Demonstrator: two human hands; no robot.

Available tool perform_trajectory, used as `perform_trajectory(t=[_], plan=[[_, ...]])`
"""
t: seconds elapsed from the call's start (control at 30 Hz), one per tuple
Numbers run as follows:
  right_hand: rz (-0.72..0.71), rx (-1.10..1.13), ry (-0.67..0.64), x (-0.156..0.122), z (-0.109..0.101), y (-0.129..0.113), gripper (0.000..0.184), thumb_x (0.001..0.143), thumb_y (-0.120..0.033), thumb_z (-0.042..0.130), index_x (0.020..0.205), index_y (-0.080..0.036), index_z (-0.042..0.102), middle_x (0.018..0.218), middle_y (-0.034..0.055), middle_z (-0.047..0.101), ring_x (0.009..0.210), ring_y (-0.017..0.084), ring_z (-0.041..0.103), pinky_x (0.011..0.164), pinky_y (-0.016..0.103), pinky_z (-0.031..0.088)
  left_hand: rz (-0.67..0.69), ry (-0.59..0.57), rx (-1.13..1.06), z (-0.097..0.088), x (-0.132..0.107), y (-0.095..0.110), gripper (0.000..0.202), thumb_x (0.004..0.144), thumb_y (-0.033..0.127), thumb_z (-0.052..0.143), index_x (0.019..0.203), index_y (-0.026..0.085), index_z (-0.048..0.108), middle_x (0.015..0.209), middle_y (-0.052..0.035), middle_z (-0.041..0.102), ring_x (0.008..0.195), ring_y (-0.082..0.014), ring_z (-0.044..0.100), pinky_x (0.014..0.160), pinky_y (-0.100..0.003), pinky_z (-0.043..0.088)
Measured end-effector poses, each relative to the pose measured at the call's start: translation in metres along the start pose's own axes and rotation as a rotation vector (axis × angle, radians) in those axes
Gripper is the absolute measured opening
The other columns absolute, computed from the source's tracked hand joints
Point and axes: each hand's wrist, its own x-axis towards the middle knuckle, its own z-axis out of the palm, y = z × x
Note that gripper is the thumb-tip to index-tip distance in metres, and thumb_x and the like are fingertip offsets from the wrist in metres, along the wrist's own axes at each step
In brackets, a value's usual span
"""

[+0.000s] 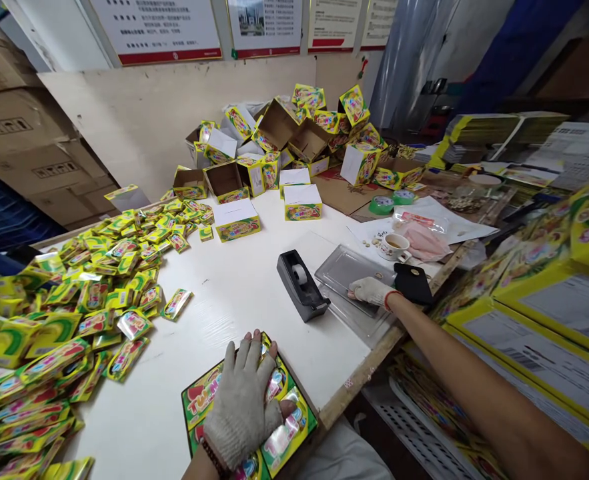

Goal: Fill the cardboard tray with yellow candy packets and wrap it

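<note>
My left hand (pixel 247 400), in a grey fingerless glove, lies flat with fingers spread on a set of green and yellow candy packs (pixel 287 437) at the table's near edge. The packs sit close together in a dark-edged square block. Further right, my right hand (pixel 371 293), gloved too, has its fingers curled on a clear plastic cover (pixel 347 263). More clear plastic lies beneath that cover. Between the two hands stands a black tape dispenser (pixel 301 287) with a roll of tape in it.
Loose small packs (pixel 124 267) are heaped on the left of the white table (pixel 199 293). Yellow boxes (pixel 301 202) pile up at the back. A cup (pixel 393 247), green tape rolls (pixel 381 205) and a black pouch (pixel 413 283) lie right. Stacked printed cartons (pixel 539 347) flank my right arm.
</note>
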Motion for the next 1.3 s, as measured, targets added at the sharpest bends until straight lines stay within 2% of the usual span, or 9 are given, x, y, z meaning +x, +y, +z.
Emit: perform_trajectory(t=[0.23, 0.43, 0.6, 0.77, 0.9, 1.0, 1.1, 1.2, 1.3], plan=[[-0.005, -0.131, 0.062, 0.0, -0.009, -0.009, 0.028, 0.099, -0.041, 0.057, 0.091, -0.015, 0.066, 0.085, 0.0016, 0.067, 0.074, 0.013, 0.062, 0.073, 0.032, 0.054, -0.029, 0.004, -0.049, 0.002, -0.001, 0.0, 0.086, 0.078, 0.07, 0.065, 0.15, 0.026, 0.046, 0.158, -0.0197, 0.037, 0.146, -0.0439, 0.035, 0.118, -0.067, 0.024], [-0.089, -0.224, 0.248, 0.043, -0.013, -0.079, 0.038, 0.092, -0.035, 0.063, 0.124, -0.014, 0.063, 0.13, 0.0153, 0.059, 0.121, 0.027, 0.054, 0.104, 0.043, 0.041, -0.052, -0.051, -0.101, 0.013, 0.0, -0.004, 0.087, 0.076, 0.068, 0.066, 0.15, 0.029, 0.046, 0.161, -0.0177, 0.03, 0.147, -0.0451, 0.031, 0.118, -0.068, 0.023], [-0.079, -0.237, 0.285, 0.067, -0.002, -0.125, 0.042, 0.095, -0.041, 0.062, 0.131, -0.019, 0.059, 0.134, 0.0113, 0.058, 0.121, 0.028, 0.056, 0.103, 0.053, 0.046, -0.022, -0.038, -0.095, 0.03, 0.006, -0.012, 0.091, 0.073, 0.068, 0.068, 0.151, 0.028, 0.043, 0.16, -0.0193, 0.028, 0.147, -0.0478, 0.029, 0.115, -0.073, 0.023], [-0.177, -0.185, 0.351, 0.059, -0.045, -0.136, 0.032, 0.097, -0.032, 0.061, 0.126, -0.017, 0.062, 0.127, 0.0111, 0.063, 0.111, 0.024, 0.063, 0.096, 0.046, 0.054, -0.059, -0.011, -0.176, 0.019, 0.002, -0.007, 0.088, 0.072, 0.067, 0.071, 0.148, 0.028, 0.048, 0.16, -0.0177, 0.033, 0.146, -0.0455, 0.031, 0.118, -0.07, 0.024], [-0.429, -0.149, 0.378, 0.015, -0.076, -0.135, 0.046, 0.091, -0.008, 0.049, 0.134, -0.016, 0.061, 0.13, 0.0134, 0.066, 0.122, 0.026, 0.061, 0.11, 0.044, 0.046, -0.087, 0.245, -0.435, 0.015, -0.013, -0.011, 0.06, 0.094, 0.044, 0.053, 0.15, 0.024, 0.046, 0.161, -0.0133, 0.036, 0.149, -0.0321, 0.033, 0.12, -0.056, 0.034], [-0.789, -0.069, 0.329, -0.036, -0.054, -0.134, 0.046, 0.088, -0.015, 0.049, 0.129, -0.024, 0.067, 0.125, 0.0076, 0.071, 0.12, 0.028, 0.063, 0.111, 0.048, 0.047, -0.335, 0.624, -0.705, 0.019, -0.024, -0.031, 0.052, 0.102, 0.037, 0.031, 0.151, 0.021, 0.042, 0.16, -0.0125, 0.039, 0.148, -0.0244, 0.037, 0.119, -0.047, 0.038], [-1.306, 0.055, 0.236, -0.097, 0.001, -0.137, 0.043, 0.093, -0.017, 0.05, 0.129, -0.033, 0.066, 0.123, 0.0061, 0.072, 0.115, 0.024, 0.067, 0.104, 0.045, 0.054, -0.648, 0.847, -0.869, 0.019, -0.037, -0.058, 0.056, 0.103, 0.043, 0.025, 0.15, 0.018, 0.039, 0.156, -0.0137, 0.044, 0.146, -0.0241, 0.041, 0.119, -0.046, 0.037], [-1.503, 0.01, 0.068, -0.148, 0.052, -0.142, 0.04, 0.094, -0.016, 0.048, 0.128, -0.028, 0.065, 0.112, 0.0093, 0.075, 0.109, 0.025, 0.069, 0.1, 0.046, 0.056, -0.782, 0.718, -0.856, 0.017, -0.051, -0.072, 0.055, 0.098, 0.043, 0.04, 0.145, 0.014, 0.047, 0.15, -0.0163, 0.051, 0.139, -0.0271, 0.048, 0.114, -0.047, 0.043], [-1.499, 0.079, 0.002, -0.165, 0.074, -0.147, 0.036, 0.093, -0.025, 0.053, 0.127, -0.023, 0.064, 0.115, 0.0125, 0.074, 0.112, 0.029, 0.067, 0.104, 0.052, 0.052, -0.725, 0.509, -0.782, 0.019, -0.06, -0.069, 0.041, 0.089, 0.03, 0.055, 0.125, 0.015, 0.064, 0.126, -0.0135, 0.069, 0.118, -0.0261, 0.064, 0.104, -0.045, 0.051]])
